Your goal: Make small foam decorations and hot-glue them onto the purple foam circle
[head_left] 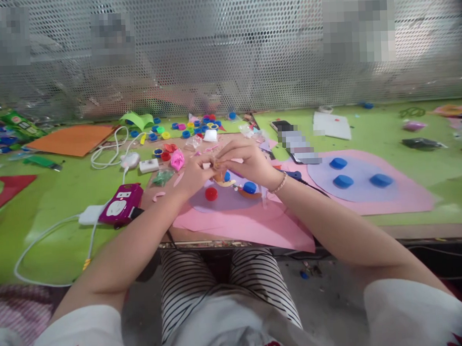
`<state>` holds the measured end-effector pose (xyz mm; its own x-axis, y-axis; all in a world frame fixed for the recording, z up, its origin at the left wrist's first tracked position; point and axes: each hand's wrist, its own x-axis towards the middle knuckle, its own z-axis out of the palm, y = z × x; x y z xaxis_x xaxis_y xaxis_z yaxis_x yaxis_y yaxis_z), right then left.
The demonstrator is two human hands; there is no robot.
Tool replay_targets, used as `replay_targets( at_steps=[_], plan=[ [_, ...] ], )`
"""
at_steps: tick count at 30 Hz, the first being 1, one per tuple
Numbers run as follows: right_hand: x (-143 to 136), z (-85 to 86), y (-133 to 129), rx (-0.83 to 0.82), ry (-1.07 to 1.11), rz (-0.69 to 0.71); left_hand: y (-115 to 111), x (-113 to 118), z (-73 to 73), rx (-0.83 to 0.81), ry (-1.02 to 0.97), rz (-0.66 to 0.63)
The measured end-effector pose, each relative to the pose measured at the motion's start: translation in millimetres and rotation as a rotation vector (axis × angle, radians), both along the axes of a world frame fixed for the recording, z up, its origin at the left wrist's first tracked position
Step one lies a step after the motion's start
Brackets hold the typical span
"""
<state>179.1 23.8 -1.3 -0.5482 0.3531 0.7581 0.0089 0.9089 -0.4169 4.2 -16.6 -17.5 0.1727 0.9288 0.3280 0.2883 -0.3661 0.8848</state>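
My left hand (196,173) and my right hand (249,161) meet over the middle of the work area, fingertips pinched together. Between them is a small brownish, partly see-through piece (218,175), too covered by the fingers to name. Below lies a purple oval sheet (232,204) on pink paper (251,225). A red bottle cap (211,194) sits on the purple sheet near my left wrist, and a blue bottle cap (249,187) sits below my right hand. Another blue cap (227,176) shows partly just under the fingers.
At right, three blue caps, one nearest the middle (343,181), rest on a second purple oval (322,175). A phone (295,143) lies behind it. Left are a purple power box (122,204) with white cables and orange sheets (72,140). Colourful caps (186,134) scatter before the perforated metal screen (227,57).
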Motion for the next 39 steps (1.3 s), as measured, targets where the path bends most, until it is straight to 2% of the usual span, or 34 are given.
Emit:
replay_targets(
  at_steps=[3, 5, 9, 13, 16, 23, 27, 30, 35, 39],
  plan=[
    [1.3, 4.6, -0.2, -0.18, -0.057, -0.059, -1.5, 1.6, 1.0, -0.021, -0.023, -0.049],
    [3.3, 7.1, 0.3, -0.228, -0.09, -0.127, -2.0, 3.2, 0.7, -0.046, -0.066, -0.071],
    [6.2, 5.5, 4.8, -0.161, -0.136, -0.153, -0.5, 4.3, -3.6, -0.084, -0.08, -0.051],
    [5.6, -0.4, 9.0, -0.064, -0.168, -0.142, 3.1, 2.6, -8.0, -0.05, -0.024, -0.005],
    [4.8, -0.9, 8.7, -0.077, -0.132, -0.146, 5.1, 1.3, -7.6, -0.028, -0.014, 0.016],
    [9.5, 2.5, 15.5, -0.305, 0.096, -0.186, 7.3, -1.6, -4.8, -0.058, -0.132, 0.075],
    [7.9, -0.6, 16.6, -0.378, 0.087, -0.112, 7.4, -2.0, -6.1, -0.059, -0.125, 0.077],
    [5.9, -1.9, 12.6, -0.259, 0.047, -0.073, 7.3, -2.0, -6.5, -0.034, -0.106, 0.076],
    [8.1, -0.6, 10.1, -0.018, -0.101, -0.148, 5.0, -0.6, -4.7, 0.023, -0.036, 0.067],
    [10.3, 2.0, 10.9, 0.117, -0.192, -0.108, -0.1, 2.8, -1.4, 0.025, -0.009, 0.054]
  ],
)
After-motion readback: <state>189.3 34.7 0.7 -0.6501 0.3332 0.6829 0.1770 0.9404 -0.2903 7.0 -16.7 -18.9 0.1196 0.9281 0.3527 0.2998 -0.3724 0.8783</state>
